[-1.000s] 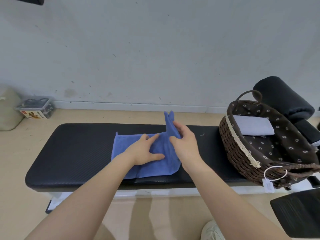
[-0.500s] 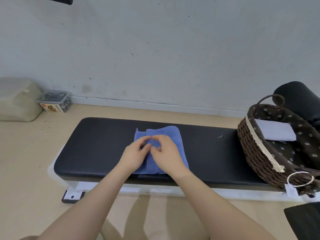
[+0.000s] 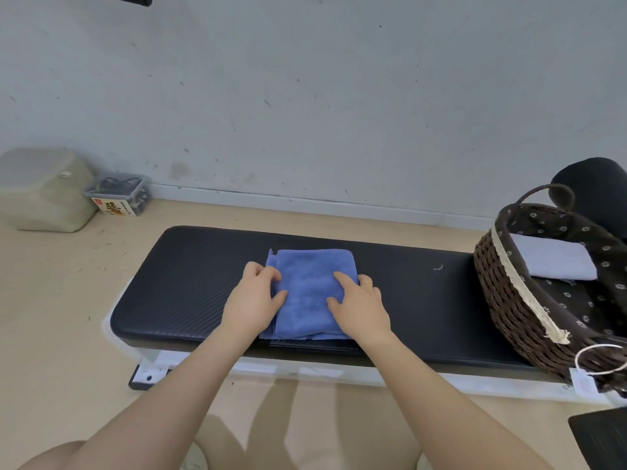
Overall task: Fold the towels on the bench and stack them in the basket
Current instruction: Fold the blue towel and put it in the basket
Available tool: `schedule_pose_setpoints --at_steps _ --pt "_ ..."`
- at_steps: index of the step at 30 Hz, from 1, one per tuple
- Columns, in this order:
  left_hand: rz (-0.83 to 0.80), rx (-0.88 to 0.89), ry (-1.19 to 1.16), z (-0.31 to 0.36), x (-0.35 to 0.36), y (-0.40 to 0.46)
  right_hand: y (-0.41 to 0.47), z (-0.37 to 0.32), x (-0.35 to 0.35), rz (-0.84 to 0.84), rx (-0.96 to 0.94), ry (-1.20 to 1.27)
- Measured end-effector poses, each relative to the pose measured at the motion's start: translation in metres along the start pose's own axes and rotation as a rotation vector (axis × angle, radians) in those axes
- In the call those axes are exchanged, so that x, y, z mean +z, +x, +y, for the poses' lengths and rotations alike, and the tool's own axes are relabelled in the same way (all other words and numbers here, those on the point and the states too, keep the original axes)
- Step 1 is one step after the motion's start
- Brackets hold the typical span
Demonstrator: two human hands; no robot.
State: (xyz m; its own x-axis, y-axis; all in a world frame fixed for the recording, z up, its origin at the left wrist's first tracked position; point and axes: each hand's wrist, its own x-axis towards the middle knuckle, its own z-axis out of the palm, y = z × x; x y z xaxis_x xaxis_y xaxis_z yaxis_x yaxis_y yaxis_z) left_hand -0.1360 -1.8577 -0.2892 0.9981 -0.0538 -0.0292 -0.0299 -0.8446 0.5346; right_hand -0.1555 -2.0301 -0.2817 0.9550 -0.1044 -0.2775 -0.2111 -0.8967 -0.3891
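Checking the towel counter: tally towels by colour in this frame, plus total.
blue towel, folded on the bench under the left hand and right hand: 1
pale lavender towel, folded in the wicker basket: 1
Total: 2

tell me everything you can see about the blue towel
The blue towel is a soft, fuzzy cloth, folded into a roughly square, layered pad. It lies flat near the middle of the black padded bench, its near edge close to the bench's front edge. Layer edges show along its left and near sides. The left hand rests on its left edge with fingers curled at the layers; the right hand lies on its right side, fingers spread on top.
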Motion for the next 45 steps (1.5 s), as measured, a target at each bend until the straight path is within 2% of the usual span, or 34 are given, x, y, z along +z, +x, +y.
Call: schedule_pose_setpoints --at_steps 3,6,9,12,15,19,24,29,31,33,35,37,39,41,43,45 --pt "-0.008 0.168 0.22 0.008 0.0 -0.005 0.002 0.001 -0.002 -0.002 0.089 0.185" --pt "-0.148 0.178 0.453 0.017 0.004 -0.004 0.006 0.001 -0.011 0.038 0.148 0.169" --pt "-0.297 0.124 0.394 0.024 0.01 0.0 0.009 0.003 -0.025 0.069 0.171 0.071" --pt "-0.366 0.123 0.301 0.032 0.017 0.003 0.008 0.006 -0.032 0.1 0.095 0.056" --pt "-0.365 0.137 0.262 0.037 0.023 0.005 0.003 0.004 -0.028 0.111 -0.086 0.095" --pt "-0.337 0.163 0.158 0.028 0.024 0.008 -0.014 -0.011 -0.024 0.007 -0.251 0.14" --pt "-0.35 0.15 0.225 0.024 0.015 0.005 -0.017 0.003 -0.017 -0.041 -0.207 0.19" --pt "-0.149 0.244 0.463 0.03 0.008 0.004 0.007 0.03 -0.042 -0.083 -0.188 0.083" --pt "-0.134 0.301 0.436 0.035 0.007 0.008 0.017 0.039 -0.051 0.029 -0.126 0.132" --pt "-0.176 0.276 0.317 0.036 0.009 0.017 0.023 0.051 -0.052 0.144 0.024 0.33" --pt "-0.209 0.152 0.071 0.036 0.01 0.03 0.025 0.063 -0.044 0.151 0.207 0.527" --pt "-0.156 0.057 -0.082 0.036 0.013 0.041 0.025 0.073 -0.033 0.11 0.305 0.486" --pt "-0.151 -0.038 -0.135 0.037 0.016 0.051 0.023 0.074 -0.026 0.109 0.304 0.276" --pt "-0.216 -0.049 -0.093 0.037 0.02 0.059 0.024 0.071 -0.023 0.12 0.27 0.217" --pt "-0.285 -0.009 -0.078 0.035 0.024 0.063 0.027 0.069 -0.022 0.142 0.201 0.318" --pt "-0.32 0.01 -0.151 0.033 0.026 0.065 0.028 0.07 -0.024 0.105 0.097 0.649"
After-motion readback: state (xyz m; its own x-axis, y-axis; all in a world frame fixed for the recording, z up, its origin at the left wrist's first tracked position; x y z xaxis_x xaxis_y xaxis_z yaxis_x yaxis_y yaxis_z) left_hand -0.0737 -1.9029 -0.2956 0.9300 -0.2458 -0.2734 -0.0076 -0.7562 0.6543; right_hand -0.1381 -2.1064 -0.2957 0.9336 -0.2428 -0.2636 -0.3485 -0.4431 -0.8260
